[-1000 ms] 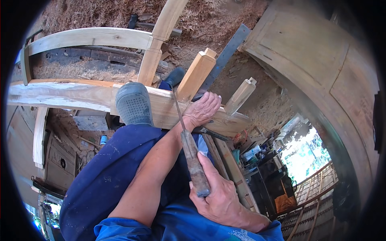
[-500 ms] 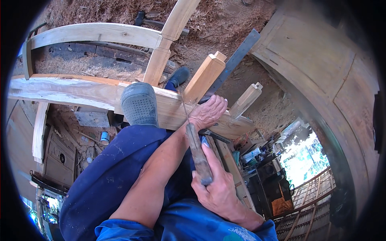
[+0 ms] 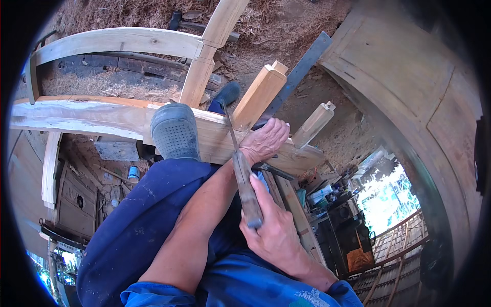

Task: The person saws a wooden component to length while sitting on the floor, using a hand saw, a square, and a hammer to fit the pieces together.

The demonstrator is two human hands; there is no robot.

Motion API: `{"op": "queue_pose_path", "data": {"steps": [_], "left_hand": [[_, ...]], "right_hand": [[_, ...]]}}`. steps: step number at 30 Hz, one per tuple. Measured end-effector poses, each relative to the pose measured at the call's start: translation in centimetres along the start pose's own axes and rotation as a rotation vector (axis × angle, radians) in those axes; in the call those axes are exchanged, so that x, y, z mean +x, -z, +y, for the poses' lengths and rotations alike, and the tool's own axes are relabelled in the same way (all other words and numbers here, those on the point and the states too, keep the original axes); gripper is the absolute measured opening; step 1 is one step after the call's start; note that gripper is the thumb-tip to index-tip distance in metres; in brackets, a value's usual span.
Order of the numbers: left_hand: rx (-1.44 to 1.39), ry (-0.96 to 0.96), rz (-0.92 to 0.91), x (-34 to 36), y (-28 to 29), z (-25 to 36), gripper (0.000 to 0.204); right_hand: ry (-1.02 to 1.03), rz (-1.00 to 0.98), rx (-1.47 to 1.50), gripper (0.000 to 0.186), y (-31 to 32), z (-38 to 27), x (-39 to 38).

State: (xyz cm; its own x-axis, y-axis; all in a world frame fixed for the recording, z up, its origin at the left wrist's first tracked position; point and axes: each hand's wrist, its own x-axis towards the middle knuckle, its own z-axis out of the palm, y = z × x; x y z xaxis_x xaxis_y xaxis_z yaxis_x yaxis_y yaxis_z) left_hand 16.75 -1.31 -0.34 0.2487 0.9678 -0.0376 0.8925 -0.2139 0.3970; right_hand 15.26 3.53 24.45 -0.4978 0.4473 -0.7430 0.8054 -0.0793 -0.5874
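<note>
My right hand point(image 3: 273, 227) is closed round the straight wooden handle of a handsaw point(image 3: 247, 192). Its narrow blade, seen nearly edge-on, lies across the wooden beam point(image 3: 217, 143) beside the foot of an upright post with a tenon point(image 3: 261, 94). My left hand point(image 3: 266, 139) bears on the same beam, right of the blade, its fingers curled over the far edge; the thumb is hidden. The saw passes over my left wrist. My left foot, in a grey perforated shoe point(image 3: 175, 130), presses on the beam. Past the post, a long flat metal blade point(image 3: 302, 69) slants away.
A second tenoned post point(image 3: 314, 123) rises from the beam's right end. Curved wooden pieces point(image 3: 120, 42) join at the far left, with a hammer point(image 3: 202, 25) on the shavings behind. A large wooden panel point(image 3: 394, 66) stands at right; a blue can point(image 3: 133, 173) lies low at left.
The saw and my right hand have shifted slightly left, and the blade's side shows a little more. My left hand and foot keep their places on the beam.
</note>
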Motion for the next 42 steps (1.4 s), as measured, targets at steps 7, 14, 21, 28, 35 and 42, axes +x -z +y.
{"op": "queue_pose_path", "data": {"steps": [7, 14, 21, 28, 35, 42], "left_hand": [[-0.01, 0.025, 0.069, -0.2, -0.6, 0.0, 0.047], [-0.039, -0.021, 0.014, -0.4, -0.2, 0.0, 0.048], [-0.052, -0.027, -0.007, 0.1, -0.3, 0.9, 0.049], [0.003, -0.034, -0.01, 0.3, -0.4, -0.3, 0.05], [-0.009, -0.033, 0.003, 0.1, -0.3, -0.3, 0.05], [0.012, -0.036, -0.021, 0.1, -0.4, 0.1, 0.05]], "right_hand": [[-0.08, -0.074, -0.066, 0.076, -0.2, 0.8, 2.6], [-0.142, -0.06, -0.016, 0.074, -0.7, 1.5, 4.0], [-0.038, -0.034, -0.017, 0.075, 1.1, 0.0, 1.0], [-0.062, 0.017, 0.013, 0.07, 0.5, 0.4, 2.0], [-0.219, -0.084, 0.006, 0.074, -1.0, 1.7, 5.8], [-0.156, -0.019, 0.006, 0.078, -1.5, 1.9, 5.0]]}}
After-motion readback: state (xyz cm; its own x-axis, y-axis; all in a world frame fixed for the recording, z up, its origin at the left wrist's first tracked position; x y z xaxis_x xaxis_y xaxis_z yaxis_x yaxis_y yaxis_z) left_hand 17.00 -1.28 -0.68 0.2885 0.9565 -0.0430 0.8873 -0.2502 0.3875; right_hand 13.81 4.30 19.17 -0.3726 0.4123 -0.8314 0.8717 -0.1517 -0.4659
